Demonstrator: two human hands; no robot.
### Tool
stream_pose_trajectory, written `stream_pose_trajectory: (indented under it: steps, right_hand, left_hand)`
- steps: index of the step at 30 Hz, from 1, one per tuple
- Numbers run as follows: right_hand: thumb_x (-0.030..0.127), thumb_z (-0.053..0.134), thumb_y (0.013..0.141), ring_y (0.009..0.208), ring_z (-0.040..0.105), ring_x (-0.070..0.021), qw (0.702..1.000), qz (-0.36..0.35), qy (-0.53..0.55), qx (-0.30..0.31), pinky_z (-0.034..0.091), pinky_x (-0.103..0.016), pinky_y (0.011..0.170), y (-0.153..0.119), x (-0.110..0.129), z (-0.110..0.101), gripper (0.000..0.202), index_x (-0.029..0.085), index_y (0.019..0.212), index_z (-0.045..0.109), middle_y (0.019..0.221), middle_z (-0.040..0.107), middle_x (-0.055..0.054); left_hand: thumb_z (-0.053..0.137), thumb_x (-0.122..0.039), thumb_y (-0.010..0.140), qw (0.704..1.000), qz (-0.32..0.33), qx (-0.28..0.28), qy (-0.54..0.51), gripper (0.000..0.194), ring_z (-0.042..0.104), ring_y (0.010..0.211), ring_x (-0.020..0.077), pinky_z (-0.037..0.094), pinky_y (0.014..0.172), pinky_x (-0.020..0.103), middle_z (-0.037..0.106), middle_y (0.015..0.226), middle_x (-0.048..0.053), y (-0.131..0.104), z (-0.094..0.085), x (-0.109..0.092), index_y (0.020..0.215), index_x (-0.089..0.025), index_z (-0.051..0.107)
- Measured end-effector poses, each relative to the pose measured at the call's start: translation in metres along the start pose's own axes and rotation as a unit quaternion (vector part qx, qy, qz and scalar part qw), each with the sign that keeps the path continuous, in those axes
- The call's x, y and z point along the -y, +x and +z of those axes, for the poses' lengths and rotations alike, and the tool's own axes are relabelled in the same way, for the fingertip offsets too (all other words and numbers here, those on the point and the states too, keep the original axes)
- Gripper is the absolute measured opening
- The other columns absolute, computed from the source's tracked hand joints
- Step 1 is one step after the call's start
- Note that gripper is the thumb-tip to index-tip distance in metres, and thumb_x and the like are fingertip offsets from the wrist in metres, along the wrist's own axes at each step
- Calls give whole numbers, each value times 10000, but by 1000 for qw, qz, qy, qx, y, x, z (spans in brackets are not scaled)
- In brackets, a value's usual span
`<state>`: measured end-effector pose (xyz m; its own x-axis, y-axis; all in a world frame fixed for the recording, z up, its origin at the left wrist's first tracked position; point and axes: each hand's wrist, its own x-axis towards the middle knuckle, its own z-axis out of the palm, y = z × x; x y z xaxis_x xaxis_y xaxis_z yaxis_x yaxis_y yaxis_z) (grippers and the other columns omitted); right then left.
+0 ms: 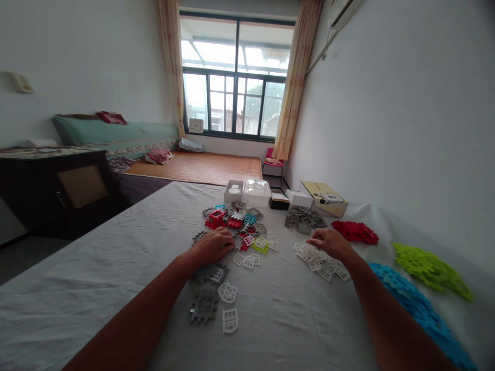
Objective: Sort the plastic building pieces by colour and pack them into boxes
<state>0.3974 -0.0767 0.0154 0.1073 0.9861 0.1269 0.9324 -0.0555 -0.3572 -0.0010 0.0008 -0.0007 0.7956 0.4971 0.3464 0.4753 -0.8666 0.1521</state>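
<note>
My left hand (213, 246) rests at the near left edge of a mixed pile of red, teal and grey toothed plastic pieces (235, 222), its fingers bent over the pieces; what they hold, if anything, is hidden. My right hand (329, 242) is at the upper side of a heap of white window-shaped pieces (323, 264), fingertips close together over it; any piece between them is too small to make out. Between the hands lie loose white pieces (248, 261) and a lime green piece (260, 245). Nearer to me are a grey toothed piece (203, 308) and a white window piece (230, 321).
Behind the piles stand a clear plastic box (257, 192), a black box (279, 199), white boxes (299, 198) and a yellow box (325, 198). Grey (304, 220), red (355, 232), green (431, 270) and blue (421, 309) heaps lie on the right.
</note>
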Motion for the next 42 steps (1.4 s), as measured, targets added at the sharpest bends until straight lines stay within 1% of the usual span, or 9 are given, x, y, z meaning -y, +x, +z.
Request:
stream_pose_trajectory:
  steps: [6,12,16,18,26,32,37,40,42]
  right_hand:
    - [488,485,816,572,599,-155,998,6,29,-58,370,-242,539,0,-5,-3,334,199,749,637,630,679,-29]
    - [399,450,873,790,620,-191,988,-66,-7,-140,440,-282,701,-3,35,23,288,213,902,667,866,698,-59]
    - [292,458,889,1028,546,-200,971,-223,6,-90,415,-326,900,-10,73,51,285,206,1109,618,1088,659,-67]
    - [265,498,870,1078,514,-222,967,-249,-16,-51,411,-349,916,-14,87,60,330,188,1180,583,1131,643,-84]
    - [251,530,866,935,579,-211,967,-252,-40,-23,444,-296,841,-19,96,60,186,214,980,671,991,696,-52]
    - [222,427,904,897,620,-192,974,-213,-47,-59,448,-279,812,-17,95,63,255,214,1005,661,983,702,-55]
    - [206,435,851,861,629,-192,983,-118,-63,-128,448,-289,765,-13,72,42,263,216,1029,629,985,688,-51]
    - [223,482,801,761,619,-185,987,-53,-98,-114,439,-276,680,-12,53,26,195,233,863,667,833,690,-31]
    - [237,496,798,839,601,-200,987,-71,-103,-104,438,-289,720,-11,47,24,190,230,852,678,866,688,-44]
  left_hand:
    - [458,-299,887,1000,2,-1,-2,223,548,866,161,411,798,262,630,883,34,0,-1,-1,851,-214,661]
    - [458,-294,887,1000,1,0,-2,220,543,874,160,409,796,255,626,885,35,0,-1,-2,846,-210,658]
    - [455,-289,889,1000,2,0,0,225,541,870,161,408,785,253,621,869,36,1,-1,-2,841,-210,659]
    - [456,-286,889,1000,2,0,2,222,539,874,162,407,787,253,622,868,35,1,-1,-2,842,-209,659]
    - [464,-290,885,1000,-3,2,1,213,544,869,161,405,781,253,631,877,28,0,-2,-2,847,-217,661]
    - [458,-296,887,1000,1,-5,-1,224,545,865,161,406,770,254,629,877,34,0,-1,-3,842,-217,663]
    - [454,-300,889,1000,0,-1,-2,225,544,867,162,408,781,255,630,883,33,-1,-2,-3,847,-216,659]
    - [460,-298,887,1000,-2,-1,1,219,545,861,161,409,783,255,629,874,33,-1,-2,-3,840,-214,657]
    - [460,-296,886,1000,-1,-1,1,220,545,858,161,410,783,256,629,870,35,-1,-1,-3,838,-212,657]
